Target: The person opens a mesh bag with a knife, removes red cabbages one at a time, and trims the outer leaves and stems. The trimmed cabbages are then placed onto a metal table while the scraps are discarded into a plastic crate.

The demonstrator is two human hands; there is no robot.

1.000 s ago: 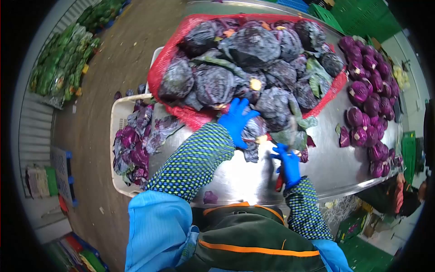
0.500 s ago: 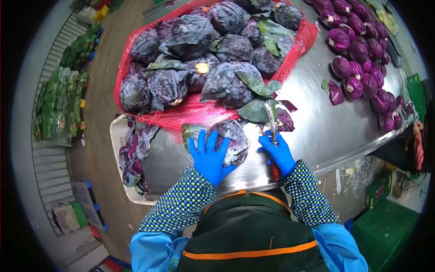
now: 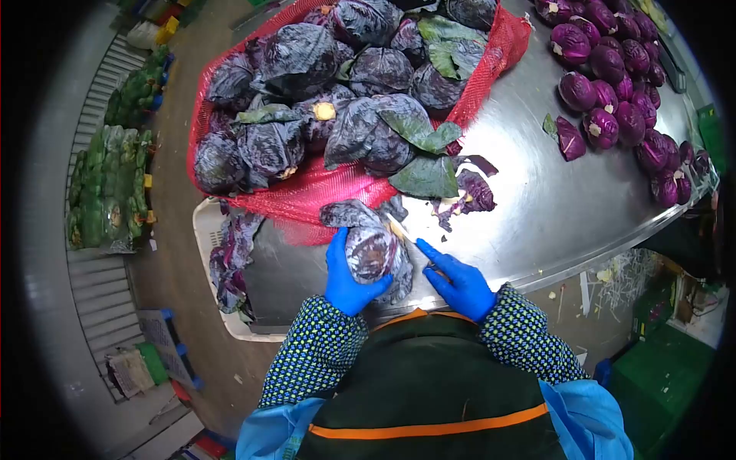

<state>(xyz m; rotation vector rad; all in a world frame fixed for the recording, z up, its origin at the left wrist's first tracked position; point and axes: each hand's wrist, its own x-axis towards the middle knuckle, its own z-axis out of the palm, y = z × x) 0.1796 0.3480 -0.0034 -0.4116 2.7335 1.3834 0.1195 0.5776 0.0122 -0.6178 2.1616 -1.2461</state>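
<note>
1. Left hand (image 3: 349,277): fingers part-spread, cupping cabbage (image 3: 371,251).
2. Right hand (image 3: 462,287): index straight, rest curled on knife (image 3: 404,232); blade at cabbage.
3. Cabbage: table's (image 3: 537,199) near side, by net (image 3: 322,193).

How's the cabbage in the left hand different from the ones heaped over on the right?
The held cabbage looks dull and greyish; the heaped cabbages are shinier and brighter purple. The held cabbage has loose, floppy outer leaves; the heaped cabbages look smooth and tight. Both are purple cabbages.
</note>
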